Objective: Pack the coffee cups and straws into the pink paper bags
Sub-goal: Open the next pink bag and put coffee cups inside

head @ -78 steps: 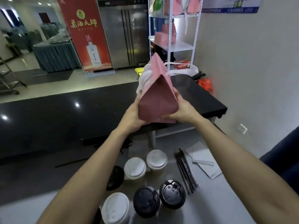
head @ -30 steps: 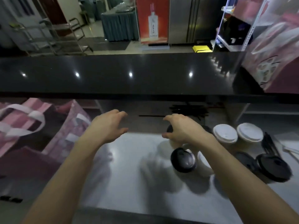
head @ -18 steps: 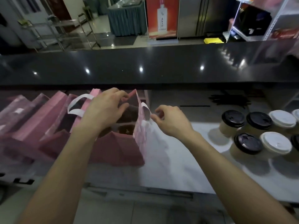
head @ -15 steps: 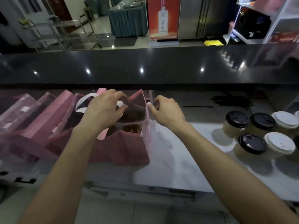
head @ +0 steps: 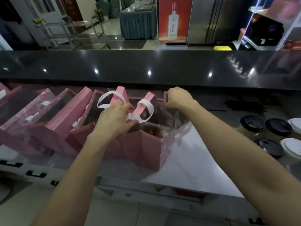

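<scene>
Spreading the mouth of the nearest pink paper bag (head: 143,149), wider now than half a second back, when both sides stood close together. Left hand (head: 116,119) curled over the near-left rim, thumb and fingers pinching the paper with a white handle loop (head: 143,111) caught just beside the knuckles. Right hand (head: 178,98) pulled further away from the left than before, clamped in a fist on the far-right rim and drawing it back toward the black counter (head: 146,69). Hands now well apart, bag stretched open between them, dark interior showing below the left fingertips; cannot tell whether anything sits inside.

Meaning for the task: bag likely ready to take a cup, nothing loaded yet in this one as far as can be judged. Coffee cups (head: 267,132) grouped well to the right of the right forearm, black lids and white lids mixed, untouched. Black straws (head: 244,106) lying beyond the cups, further out from the right hand, against the counter's base. More pink bags (head: 53,118) lined up in a row to the left of the left hand, mouths open, contents not readable.

Probable next move: releasing the right grip and reaching rightward for a cup, with the left keeping the rim up so the paper doesn't fold shut. Risk of the thin wall collapsing inward once one side goes slack.
</scene>
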The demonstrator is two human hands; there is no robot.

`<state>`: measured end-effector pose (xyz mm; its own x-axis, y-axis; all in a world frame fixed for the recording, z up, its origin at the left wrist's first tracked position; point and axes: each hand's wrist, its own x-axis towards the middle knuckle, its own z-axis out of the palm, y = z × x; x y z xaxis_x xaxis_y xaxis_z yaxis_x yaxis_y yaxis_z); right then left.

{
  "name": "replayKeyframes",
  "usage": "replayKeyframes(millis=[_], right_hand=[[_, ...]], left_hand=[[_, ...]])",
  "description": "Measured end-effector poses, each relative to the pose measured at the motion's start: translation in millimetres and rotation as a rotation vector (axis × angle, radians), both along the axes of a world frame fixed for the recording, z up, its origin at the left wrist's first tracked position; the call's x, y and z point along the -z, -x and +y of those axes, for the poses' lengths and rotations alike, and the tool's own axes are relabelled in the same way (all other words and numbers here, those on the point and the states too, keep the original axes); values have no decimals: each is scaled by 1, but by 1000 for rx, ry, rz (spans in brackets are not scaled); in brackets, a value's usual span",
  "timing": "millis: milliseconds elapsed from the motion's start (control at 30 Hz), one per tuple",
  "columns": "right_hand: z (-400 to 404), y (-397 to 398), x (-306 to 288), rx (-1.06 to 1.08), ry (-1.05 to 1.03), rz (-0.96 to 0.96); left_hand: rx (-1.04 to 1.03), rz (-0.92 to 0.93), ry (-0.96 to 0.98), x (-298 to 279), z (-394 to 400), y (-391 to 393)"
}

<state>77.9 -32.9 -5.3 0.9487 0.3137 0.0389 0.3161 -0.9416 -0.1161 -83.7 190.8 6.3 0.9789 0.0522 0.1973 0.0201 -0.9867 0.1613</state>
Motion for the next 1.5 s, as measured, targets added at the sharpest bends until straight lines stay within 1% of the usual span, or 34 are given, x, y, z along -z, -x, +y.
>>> replayKeyframes(millis=[67, 100, 167, 233, 367, 500, 600, 733, 833, 967, 1033, 1100, 1133, 1200, 1233, 1267, 1300, 1333, 1433, 1500], right_hand=[[-17, 8, -2, 18, 130, 53], [-24, 11, -1, 25, 163, 105], [-32, 17, 5, 40, 128, 202], [-36, 22, 11, 51, 61, 172], [-53, 30, 23, 116, -47, 84], [-86, 45, 28, 192, -123, 70], [-119, 56, 26, 270, -191, 78], [-168, 63, 18, 358, -227, 67], [-203, 54, 14, 412, -252, 32], [-249, 24, 18, 443, -265, 8], [-268, 6, 23, 417, -274, 28], [-280, -11, 29, 377, -284, 91], [-286, -19, 31, 368, -312, 129], [-302, -34, 35, 410, -451, 171], [-313, -40, 38, 440, -514, 162], [-323, -45, 43, 460, -521, 139], [-334, -48, 47, 471, -460, 128], [-342, -51, 53, 454, -356, 158], [-354, -59, 75, 286, -30, 458], [-352, -60, 90, 215, 104, 536]], left_hand=[[-6, -33, 15, 2, 0, -2], [-20, -42, 24, 2, 1, -3], [-52, -45, 23, 6, 3, -5], [-82, -21, 9, 11, 3, -6], [-122, -1, 60, 14, -6, -10], [-142, 51, 96, 14, -13, -21], [-80, 73, 217, 18, -38, -35], [42, 28, 315, 24, -88, -62], [103, 29, 368, 25, -123, -86], [158, 24, 364, 29, -168, -123], [153, 26, 359, 31, -185, -141], [143, 23, 344, 33, -193, -156], [141, 18, 336, 34, -196, -162], [145, 4, 317, 35, -198, -170], [152, 0, 307, 36, -198, -171], [164, -1, 297, 38, -197, -171], [177, -1, 284, 39, -197, -170], [190, -4, 266, 41, -196, -167], [206, -27, 214, 45, -196, -160], [200, -44, 176, 45, -198, -156]])
